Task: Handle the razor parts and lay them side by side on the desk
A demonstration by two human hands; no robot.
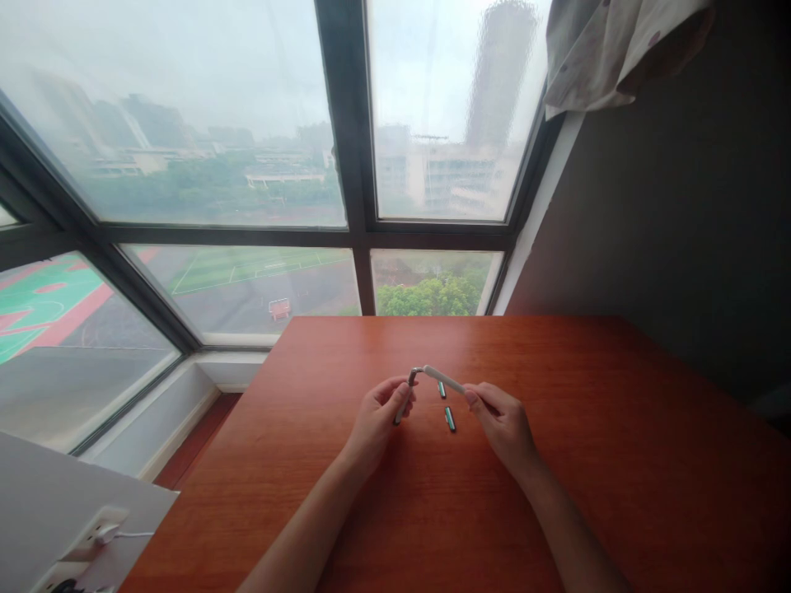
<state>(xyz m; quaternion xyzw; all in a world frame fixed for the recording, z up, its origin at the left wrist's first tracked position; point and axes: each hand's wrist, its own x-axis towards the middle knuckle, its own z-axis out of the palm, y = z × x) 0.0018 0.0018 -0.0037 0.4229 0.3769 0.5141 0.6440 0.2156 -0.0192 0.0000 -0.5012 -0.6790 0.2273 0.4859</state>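
My left hand (380, 413) pinches a slim razor handle (403, 402) with a bent, dark metallic neck at its top. My right hand (502, 418) grips the near end of a slim whitish stick (443, 380), whose kind I cannot make out. The stick slants up to the left, its far tip close to the bent neck; whether they touch I cannot tell. Below the stick, two small green-and-black pieces like razor cartridges lie on the table between my hands: one farther back (442, 390) and one nearer (451, 420).
The reddish-brown wooden table (259, 494) reaches to the large windows (235, 189). At the left stands a low white panel with a wall socket (92, 535) and a white plug and cable. A pale cloth (618, 49) hangs at the upper right, beside a dark wall (667, 206).
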